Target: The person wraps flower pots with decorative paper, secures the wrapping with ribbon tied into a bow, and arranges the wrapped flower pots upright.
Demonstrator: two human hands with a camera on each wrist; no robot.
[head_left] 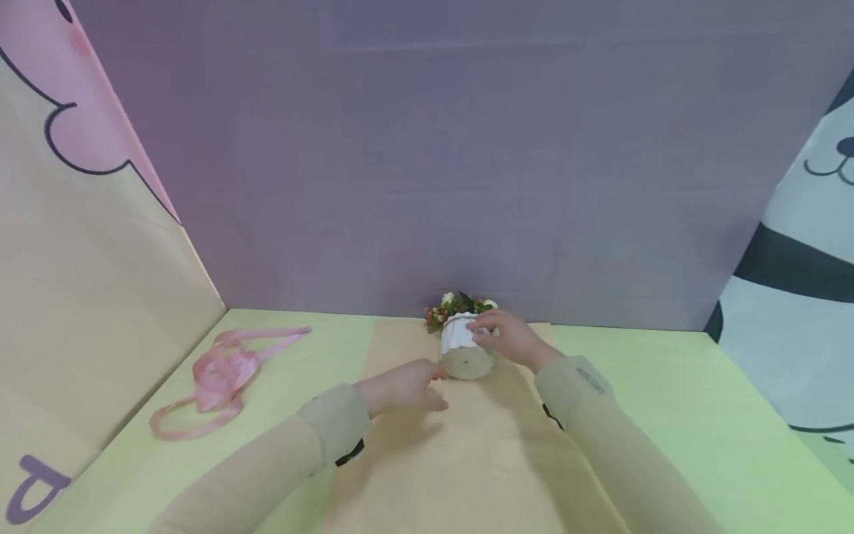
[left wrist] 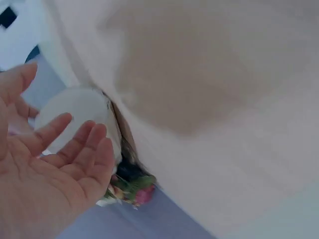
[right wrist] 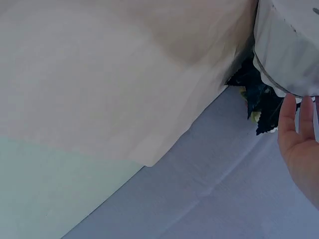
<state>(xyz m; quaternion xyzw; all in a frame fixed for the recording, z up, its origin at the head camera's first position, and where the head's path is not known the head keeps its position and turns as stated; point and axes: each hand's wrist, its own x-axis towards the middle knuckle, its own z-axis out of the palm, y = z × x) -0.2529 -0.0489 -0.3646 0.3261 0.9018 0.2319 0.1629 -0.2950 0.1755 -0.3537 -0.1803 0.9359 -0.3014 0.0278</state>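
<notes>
A white flower pot [head_left: 457,334] lies on its side at the far end of a tan paper sheet [head_left: 460,452], its round base facing me. Small artificial flowers [head_left: 448,305] and dark green leaves [right wrist: 269,107] stick out beyond its far rim. My right hand [head_left: 510,337] is at the pot's right side, and its fingertips touch the wall near the thin cord round it. Close to the base on the left is my left hand [head_left: 403,387]. Its fingers [left wrist: 92,144] are loosely extended in the left wrist view, and nothing is gripped in them.
A loose tangle of pink ribbon [head_left: 223,371] lies to the left on the yellow-green tabletop [head_left: 667,415]. Right behind the flowers rises a grey-purple back panel [head_left: 467,163]. Printed side panels [head_left: 87,297] bound the table at left and right.
</notes>
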